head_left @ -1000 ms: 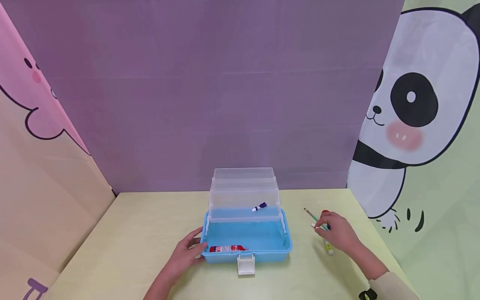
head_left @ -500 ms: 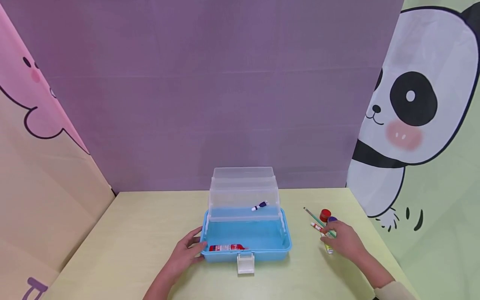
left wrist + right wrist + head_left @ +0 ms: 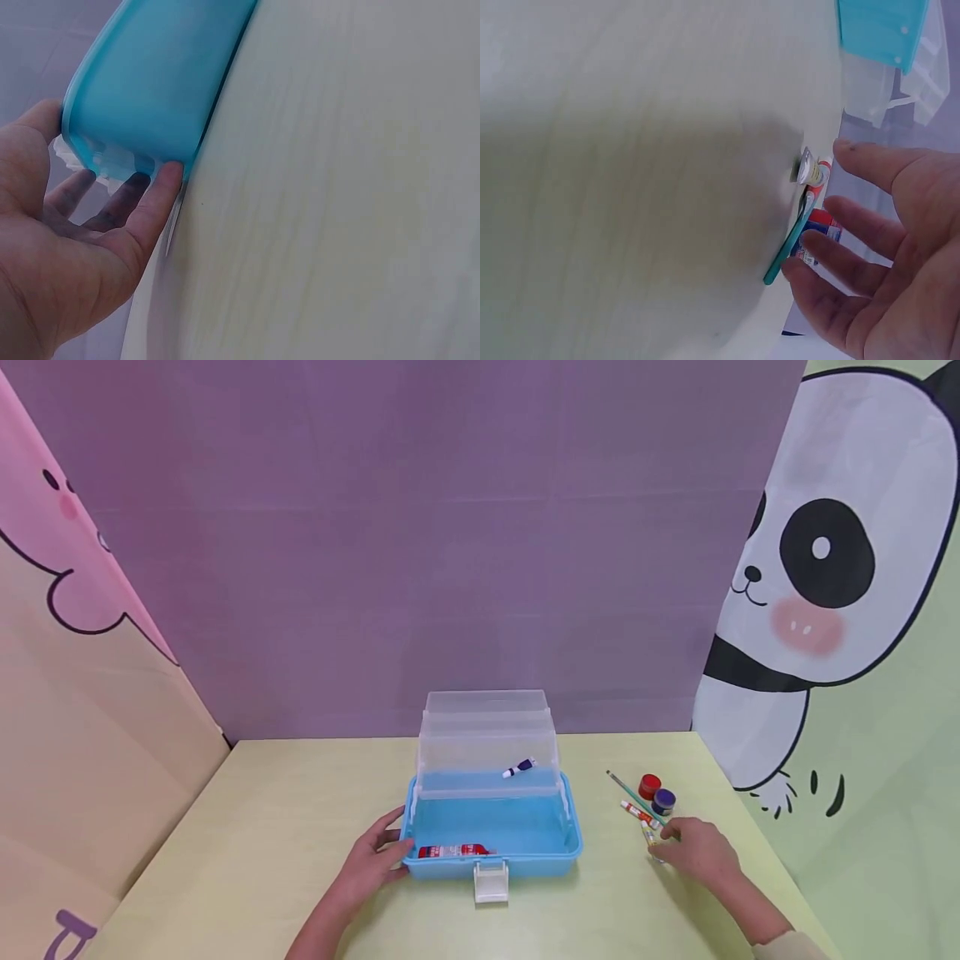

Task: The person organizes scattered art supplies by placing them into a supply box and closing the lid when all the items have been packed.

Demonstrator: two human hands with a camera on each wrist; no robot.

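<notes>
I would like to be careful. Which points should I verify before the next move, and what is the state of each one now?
1. Lid open: ok, raised at the back.
2. Left hand on the box: ok, holding its left side.
3. Space inside: ok, the red tube lies along the front, with bare floor behind it.
4. Right hand gripping the yellow tube: not ok, the wrist view shows fingers spread.
5. Green stick free of the fingers: cannot tell, they overlap its near end.
</notes>
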